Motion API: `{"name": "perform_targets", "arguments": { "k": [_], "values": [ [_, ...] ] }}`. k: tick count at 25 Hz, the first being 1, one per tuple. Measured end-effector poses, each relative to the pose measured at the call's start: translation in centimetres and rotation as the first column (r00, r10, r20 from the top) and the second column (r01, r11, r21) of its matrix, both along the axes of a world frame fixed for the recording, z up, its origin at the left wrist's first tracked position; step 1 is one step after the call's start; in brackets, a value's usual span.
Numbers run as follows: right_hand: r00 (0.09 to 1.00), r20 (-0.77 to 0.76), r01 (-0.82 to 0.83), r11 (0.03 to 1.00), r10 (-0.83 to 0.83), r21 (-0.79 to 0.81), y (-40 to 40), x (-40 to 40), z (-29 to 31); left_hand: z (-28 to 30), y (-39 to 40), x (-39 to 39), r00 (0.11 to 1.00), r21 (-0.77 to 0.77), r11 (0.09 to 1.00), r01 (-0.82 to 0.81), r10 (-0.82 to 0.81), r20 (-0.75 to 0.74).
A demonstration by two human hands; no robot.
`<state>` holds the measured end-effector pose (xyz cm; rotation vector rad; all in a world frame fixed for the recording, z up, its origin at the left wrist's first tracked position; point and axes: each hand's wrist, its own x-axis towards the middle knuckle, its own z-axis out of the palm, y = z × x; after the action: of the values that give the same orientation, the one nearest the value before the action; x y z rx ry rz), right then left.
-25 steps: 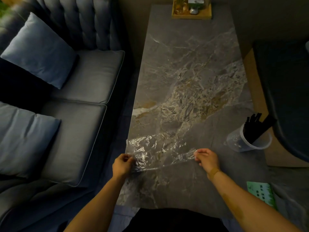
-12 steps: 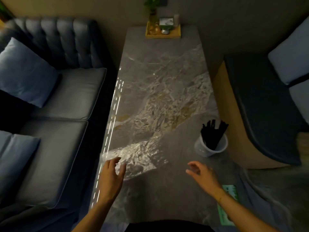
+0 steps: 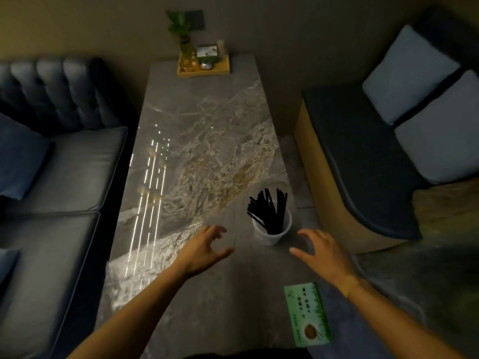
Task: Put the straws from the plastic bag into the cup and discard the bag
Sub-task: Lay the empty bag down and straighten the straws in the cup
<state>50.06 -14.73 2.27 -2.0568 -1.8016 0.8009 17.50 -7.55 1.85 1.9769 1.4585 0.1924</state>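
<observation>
- Nearest, a green packet (image 3: 308, 315) lay at the table (image 3: 207, 320) edge, clear of the work.
- Both hands hovered empty with fingers spread: left hand (image 3: 204, 248) and right hand (image 3: 322, 252) flanking the cup (image 3: 272, 229), probably to take hold of it.
- The black straws (image 3: 269, 206) already stood in the cup.
- The plastic bag could not be made out against the marbled top.
- Farthest, a wooden tray (image 3: 203, 69) sat by the wall.
</observation>
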Motion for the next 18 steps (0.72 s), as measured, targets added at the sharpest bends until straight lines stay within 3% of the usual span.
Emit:
{"name": "perform_targets", "arguments": {
  "k": [2,4,7,10,16,18],
  "values": [
    [0.998,-0.031,0.059,0.998,-0.058,0.031,2.1,0.0,0.4,1.0,1.6,2.7,0.999,0.011,1.0,0.019,-0.02,0.041],
    [0.989,-0.12,0.08,0.996,-0.084,-0.036,4.6,-0.5,0.5,1.9,3.2,5.3,0.993,0.0,1.0,0.007,-0.007,0.119],
    [0.98,-0.198,-0.004,0.985,-0.03,-0.173,8.6,-1.7,0.5,2.2,4.9,8.4,0.978,-0.058,0.998,-0.014,0.026,0.207],
    [0.966,-0.258,-0.071,0.98,0.021,-0.187,11.0,-2.7,0.5,1.6,5.6,9.9,0.963,-0.104,0.993,-0.062,0.087,0.256],
    [0.977,-0.093,-0.2,0.973,0.19,-0.117,11.3,-3.1,-0.9,0.8,5.8,10.9,0.972,-0.008,0.998,-0.067,0.067,0.226],
    [0.981,-0.096,-0.176,0.981,0.168,-0.079,10.8,-3.3,-1.5,0.9,6.0,11.6,0.963,-0.018,0.997,-0.071,0.073,0.261]
  ]
}}
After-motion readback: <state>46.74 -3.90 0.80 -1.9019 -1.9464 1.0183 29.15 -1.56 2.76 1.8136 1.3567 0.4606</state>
